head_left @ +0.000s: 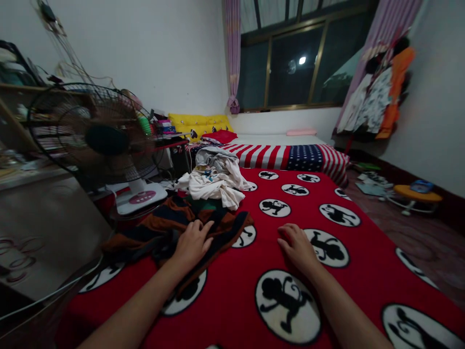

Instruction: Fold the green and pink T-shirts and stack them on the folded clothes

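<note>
My left hand (193, 244) rests on a crumpled striped garment (234, 225) in dark navy and brown. Its thumb and fingers are apart, and no cloth shows gripped between them. To the right, my right hand (298, 246) is over the red blanket (232, 300), which is printed with black figures in white ovals. Its fingers are loosely bent, thumb apart, with nothing held; whether it touches the blanket I cannot tell. Just beyond the striped garment lies a heap of white and grey clothes (218, 182), with a bit of dark green cloth under its near edge.
An electric fan (107, 138) stands at the left beside a cabinet (47, 228). A white cable (54, 292) runs along the lower left. Farther back are a stars-and-stripes cover (269, 156) and a yellow pillow (198, 125). At the right, a low round stool (417, 194) stands on the floor.
</note>
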`<move>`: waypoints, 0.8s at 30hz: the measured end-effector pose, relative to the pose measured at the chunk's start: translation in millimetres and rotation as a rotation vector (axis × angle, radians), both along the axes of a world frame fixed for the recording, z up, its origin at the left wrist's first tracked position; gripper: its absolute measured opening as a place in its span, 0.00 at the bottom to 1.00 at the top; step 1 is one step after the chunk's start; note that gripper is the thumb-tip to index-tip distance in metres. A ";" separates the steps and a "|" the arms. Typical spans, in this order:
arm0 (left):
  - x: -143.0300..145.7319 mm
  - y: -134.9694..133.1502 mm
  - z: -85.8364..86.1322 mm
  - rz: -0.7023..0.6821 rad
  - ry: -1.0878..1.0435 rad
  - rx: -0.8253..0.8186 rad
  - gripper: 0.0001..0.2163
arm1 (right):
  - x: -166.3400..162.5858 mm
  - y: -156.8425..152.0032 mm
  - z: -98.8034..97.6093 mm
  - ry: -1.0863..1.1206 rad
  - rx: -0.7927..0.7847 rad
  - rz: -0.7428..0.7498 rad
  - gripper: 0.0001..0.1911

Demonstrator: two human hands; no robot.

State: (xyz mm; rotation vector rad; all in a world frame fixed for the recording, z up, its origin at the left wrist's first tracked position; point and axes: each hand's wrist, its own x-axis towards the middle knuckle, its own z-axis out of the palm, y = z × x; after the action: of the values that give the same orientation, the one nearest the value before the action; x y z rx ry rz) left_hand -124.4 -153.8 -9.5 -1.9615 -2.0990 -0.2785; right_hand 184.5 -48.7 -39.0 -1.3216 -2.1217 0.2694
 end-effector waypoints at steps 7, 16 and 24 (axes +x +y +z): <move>-64.6 -1.6 70.5 -0.128 -0.171 0.330 0.12 | 3.8 -1.5 0.1 0.028 0.035 0.066 0.12; -102.8 3.1 23.7 0.086 0.116 0.249 0.19 | 7.5 3.7 2.3 0.042 0.015 0.097 0.10; -73.1 11.3 66.4 0.062 0.158 0.005 0.18 | 5.2 0.0 7.2 0.028 0.007 0.074 0.10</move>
State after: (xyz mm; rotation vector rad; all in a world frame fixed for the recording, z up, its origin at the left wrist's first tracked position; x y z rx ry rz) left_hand -197.5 -142.5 56.9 -1.8467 -2.0516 -0.1134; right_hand 189.7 -48.7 -31.8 -1.2301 -2.1489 0.3094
